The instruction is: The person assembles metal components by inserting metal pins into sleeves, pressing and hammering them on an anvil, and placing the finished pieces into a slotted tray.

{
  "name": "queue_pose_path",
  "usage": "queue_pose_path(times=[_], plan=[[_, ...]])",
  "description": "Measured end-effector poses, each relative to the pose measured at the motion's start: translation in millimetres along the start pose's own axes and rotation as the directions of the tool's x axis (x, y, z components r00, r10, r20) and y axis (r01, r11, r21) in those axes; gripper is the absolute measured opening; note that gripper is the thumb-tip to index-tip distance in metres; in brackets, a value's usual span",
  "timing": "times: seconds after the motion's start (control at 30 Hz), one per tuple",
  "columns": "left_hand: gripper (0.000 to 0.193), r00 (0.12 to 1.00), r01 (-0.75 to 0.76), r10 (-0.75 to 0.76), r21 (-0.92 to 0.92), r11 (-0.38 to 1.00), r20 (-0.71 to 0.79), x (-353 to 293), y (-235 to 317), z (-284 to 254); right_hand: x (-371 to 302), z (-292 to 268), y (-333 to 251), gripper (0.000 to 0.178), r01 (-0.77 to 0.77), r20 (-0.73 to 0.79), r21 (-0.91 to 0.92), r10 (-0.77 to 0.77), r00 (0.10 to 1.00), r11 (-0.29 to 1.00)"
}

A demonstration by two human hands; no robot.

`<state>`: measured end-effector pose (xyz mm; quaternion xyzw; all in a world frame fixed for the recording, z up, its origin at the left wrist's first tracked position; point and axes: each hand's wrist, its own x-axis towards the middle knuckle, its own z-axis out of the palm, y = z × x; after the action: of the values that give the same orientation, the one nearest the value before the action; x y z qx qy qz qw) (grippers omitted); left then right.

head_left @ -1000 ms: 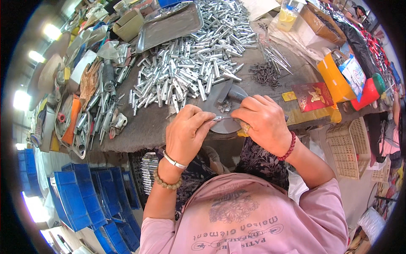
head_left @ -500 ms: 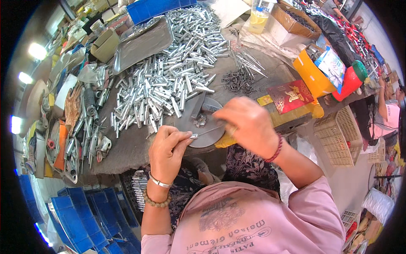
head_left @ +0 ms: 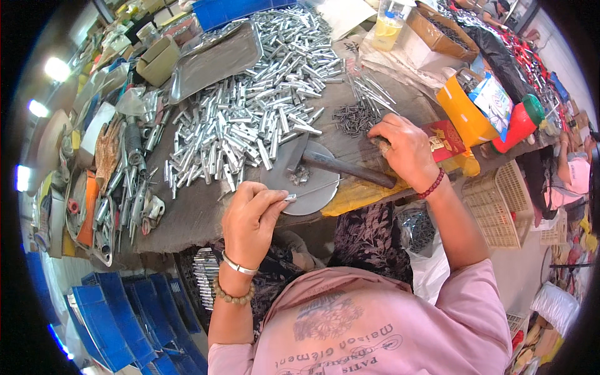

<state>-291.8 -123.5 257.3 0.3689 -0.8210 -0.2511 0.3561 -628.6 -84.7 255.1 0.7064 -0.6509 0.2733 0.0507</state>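
Observation:
My left hand (head_left: 250, 215) pinches a small silvery metal tube (head_left: 290, 197) at the near left edge of a round metal plate (head_left: 319, 203). A thin metal rod (head_left: 322, 187) runs from the tube across the plate. On the plate rests a hammer (head_left: 350, 170), its handle toward the right, beside a small clump of metal bits (head_left: 300, 176). My right hand (head_left: 406, 150) is at the near right edge of a pile of short dark pins (head_left: 355, 120), fingers curled and closed; whatever they hold is hidden.
A heap of silvery metal tubes (head_left: 250, 119) covers the middle of the bench, with a metal tray (head_left: 219, 62) on its far left. Long thin rods (head_left: 375, 90) lie beyond the pins. A red packet (head_left: 445, 140) lies to the right, near a yellow bag (head_left: 462, 109). Tools (head_left: 131, 169) crowd the left.
My right hand has moved away from the plate, right and farther back to the pins, uncovering the hammer's handle. My left hand keeps its pinch on the tube, almost unmoved.

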Motion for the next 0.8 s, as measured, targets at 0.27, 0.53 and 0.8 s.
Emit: queue_pose_path(times=[0.27, 0.53, 0.8], plan=[[0.015, 1.0, 0.0, 0.0, 0.033, 0.999, -0.007, -0.8, -0.9, -0.6, 7.6, 4.2, -36.9, 0.025, 0.009, -0.052, 0.061, -0.006, 0.999, 0.998], [0.017, 1.0, -0.014, 0.014, 0.057, 0.998, 0.002, -3.2, -6.0, -0.4, 7.1, 20.8, -114.0, 0.024, 0.144, 0.003, 0.414, -0.159, 0.987, 0.899], [0.017, 0.999, -0.034, 0.034, 0.059, 0.998, -0.011, -2.7, -6.3, 0.6, 13.8, 15.1, -108.1, 0.024, 0.155, -0.014, 0.374, -0.162, 0.987, 0.914]])
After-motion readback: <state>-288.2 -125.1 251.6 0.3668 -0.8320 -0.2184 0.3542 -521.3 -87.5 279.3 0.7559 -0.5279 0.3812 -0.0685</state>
